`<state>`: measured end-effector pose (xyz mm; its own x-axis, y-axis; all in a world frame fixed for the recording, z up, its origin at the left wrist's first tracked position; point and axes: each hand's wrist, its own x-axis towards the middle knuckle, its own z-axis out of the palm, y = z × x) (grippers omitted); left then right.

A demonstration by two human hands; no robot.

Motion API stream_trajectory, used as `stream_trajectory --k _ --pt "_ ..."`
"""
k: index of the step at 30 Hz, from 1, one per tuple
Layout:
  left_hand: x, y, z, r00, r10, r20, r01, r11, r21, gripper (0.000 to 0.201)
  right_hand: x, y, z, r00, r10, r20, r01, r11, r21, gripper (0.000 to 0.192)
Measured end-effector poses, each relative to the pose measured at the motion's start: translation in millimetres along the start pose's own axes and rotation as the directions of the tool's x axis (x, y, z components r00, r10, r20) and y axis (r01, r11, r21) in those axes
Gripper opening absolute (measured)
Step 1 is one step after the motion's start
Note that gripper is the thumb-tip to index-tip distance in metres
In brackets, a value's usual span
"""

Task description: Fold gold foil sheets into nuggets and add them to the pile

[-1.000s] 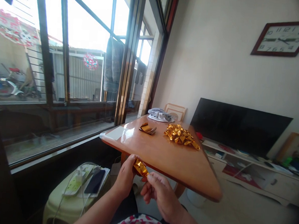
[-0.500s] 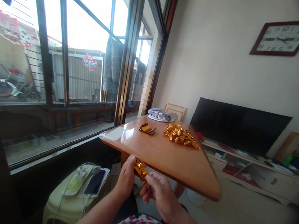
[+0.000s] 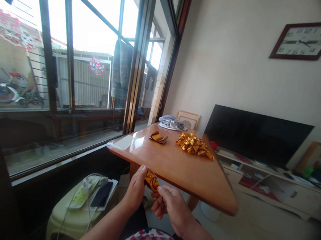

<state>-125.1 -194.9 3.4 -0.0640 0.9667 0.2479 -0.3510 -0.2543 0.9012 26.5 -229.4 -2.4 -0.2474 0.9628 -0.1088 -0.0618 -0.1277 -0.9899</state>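
A small folded piece of gold foil paper (image 3: 151,180) is pinched between both hands just below the near edge of the wooden table (image 3: 179,168). My left hand (image 3: 136,189) grips its left end, my right hand (image 3: 171,207) its right end. A heap of folded gold foil pieces (image 3: 195,145) lies on the far part of the table. A small stack of flat gold foil sheets (image 3: 158,137) lies to the left of the heap.
A crumpled cloth (image 3: 172,123) sits at the table's far edge. To my lower left a pale green stool (image 3: 70,219) carries a phone (image 3: 102,194) and a power strip. Large windows run along the left. A dark TV (image 3: 254,134) on a low stand is at right.
My fingers have shifted slightly on the gold foil piece, and the right hand has closed in over its end. Nothing on the table has moved.
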Motion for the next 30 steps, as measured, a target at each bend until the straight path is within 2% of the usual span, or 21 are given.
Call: stream_trajectory --k 5,9,13,16,19,26,30 --pt "0.4 -4.5 1.4 0.997 -0.027 0.077 0.032 0.997 -0.064 0.042 0.3 -2.5 -1.1 0.998 -0.038 -0.045 0.037 0.999 -0.003 0.053" --pt "-1.1 -4.1 3.1 0.992 -0.078 0.098 0.090 0.988 -0.125 0.052 1.3 -2.5 -0.9 0.998 -0.046 -0.052 0.045 0.999 -0.014 0.053" --pt "-1.8 -1.8 4.9 0.990 -0.077 0.119 0.096 0.981 -0.166 0.051 2.8 -1.4 -1.5 0.997 -0.036 -0.064 0.033 0.998 -0.053 0.052" --pt "-0.9 -1.2 5.7 0.992 -0.064 0.105 0.082 0.980 -0.183 0.049 4.0 0.3 -3.3 0.991 -0.038 -0.127 0.021 0.991 -0.132 0.049" --pt "0.0 -2.0 5.6 0.994 -0.035 0.108 0.055 0.981 -0.187 0.048 5.2 2.4 -4.5 0.982 -0.053 -0.180 0.020 0.983 -0.183 0.046" --pt "-1.2 -9.0 5.4 0.985 -0.008 0.171 0.042 0.980 -0.196 0.046 8.3 3.7 -2.2 0.992 -0.027 -0.126 0.019 0.997 -0.069 0.048" --pt "-1.2 -9.4 2.8 0.988 0.008 0.156 0.004 0.997 -0.079 0.049 11.8 4.3 -8.0 0.982 -0.084 -0.172 0.071 0.994 -0.078 0.047"
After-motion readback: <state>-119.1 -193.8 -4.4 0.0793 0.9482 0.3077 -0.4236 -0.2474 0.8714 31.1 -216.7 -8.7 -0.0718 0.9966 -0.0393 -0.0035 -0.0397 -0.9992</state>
